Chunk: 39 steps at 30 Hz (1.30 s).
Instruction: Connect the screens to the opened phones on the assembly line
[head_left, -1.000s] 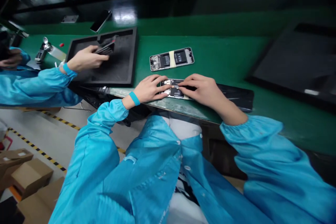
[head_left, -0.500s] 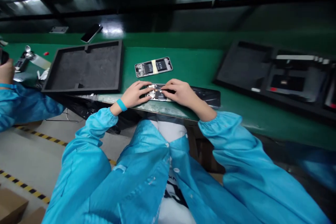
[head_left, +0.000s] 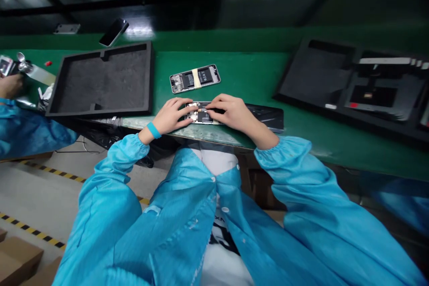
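Open phone [head_left: 204, 116] at bench's near edge, between both hands. Left hand [head_left: 169, 115]: fingers spread, resting on its left end. Right hand [head_left: 233, 115]: fingertips drawn together over its middle; cannot tell if gripping anything. Taped phone [head_left: 195, 78] just beyond, on green bench [head_left: 248, 66]. Black tray [head_left: 103, 81] left; dark slab [head_left: 268, 118] right, partly behind right wrist.

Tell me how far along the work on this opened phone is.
Done: the phone lies open, its inner parts exposed. In hand: the left hand steadies one end while the right hand has its fingertips at the middle; whether they hold a part is unclear. Left: probably finishing there, then closing it up, since the inside is uncovered.
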Each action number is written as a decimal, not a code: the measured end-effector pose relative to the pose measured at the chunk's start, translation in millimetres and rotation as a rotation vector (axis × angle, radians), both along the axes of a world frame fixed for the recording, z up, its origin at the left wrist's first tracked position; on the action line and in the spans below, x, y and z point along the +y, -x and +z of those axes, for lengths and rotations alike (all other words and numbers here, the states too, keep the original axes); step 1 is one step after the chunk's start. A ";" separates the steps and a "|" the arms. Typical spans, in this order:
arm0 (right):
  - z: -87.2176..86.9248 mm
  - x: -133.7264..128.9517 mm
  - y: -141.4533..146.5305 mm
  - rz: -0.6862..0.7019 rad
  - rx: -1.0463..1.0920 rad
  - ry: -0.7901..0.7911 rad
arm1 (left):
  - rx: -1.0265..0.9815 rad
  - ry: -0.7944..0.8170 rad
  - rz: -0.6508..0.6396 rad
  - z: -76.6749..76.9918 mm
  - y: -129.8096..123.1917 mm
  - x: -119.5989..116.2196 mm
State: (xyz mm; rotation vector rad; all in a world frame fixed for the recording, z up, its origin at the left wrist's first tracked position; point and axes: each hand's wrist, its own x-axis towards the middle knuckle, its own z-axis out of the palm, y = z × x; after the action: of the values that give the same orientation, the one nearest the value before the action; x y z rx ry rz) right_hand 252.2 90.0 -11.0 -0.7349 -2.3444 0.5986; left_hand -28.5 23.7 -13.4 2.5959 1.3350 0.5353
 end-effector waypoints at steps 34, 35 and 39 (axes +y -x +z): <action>7.4 -14.7 -137.1 -0.141 -0.289 0.051 | -0.081 0.057 -0.202 6.9 -37.2 24.2; 7.7 -14.5 -136.5 -0.144 -0.282 0.057 | -0.082 0.064 -0.192 7.4 -38.7 24.3; 8.3 -13.1 -134.7 -0.137 -0.264 0.071 | -0.076 0.118 -0.165 7.8 -39.9 25.6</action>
State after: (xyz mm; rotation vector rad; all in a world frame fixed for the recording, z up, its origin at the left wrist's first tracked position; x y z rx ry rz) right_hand 386.9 77.0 -2.8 -1.0545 -2.4947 0.5555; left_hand 11.4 49.3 -5.6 2.5337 1.0829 0.5065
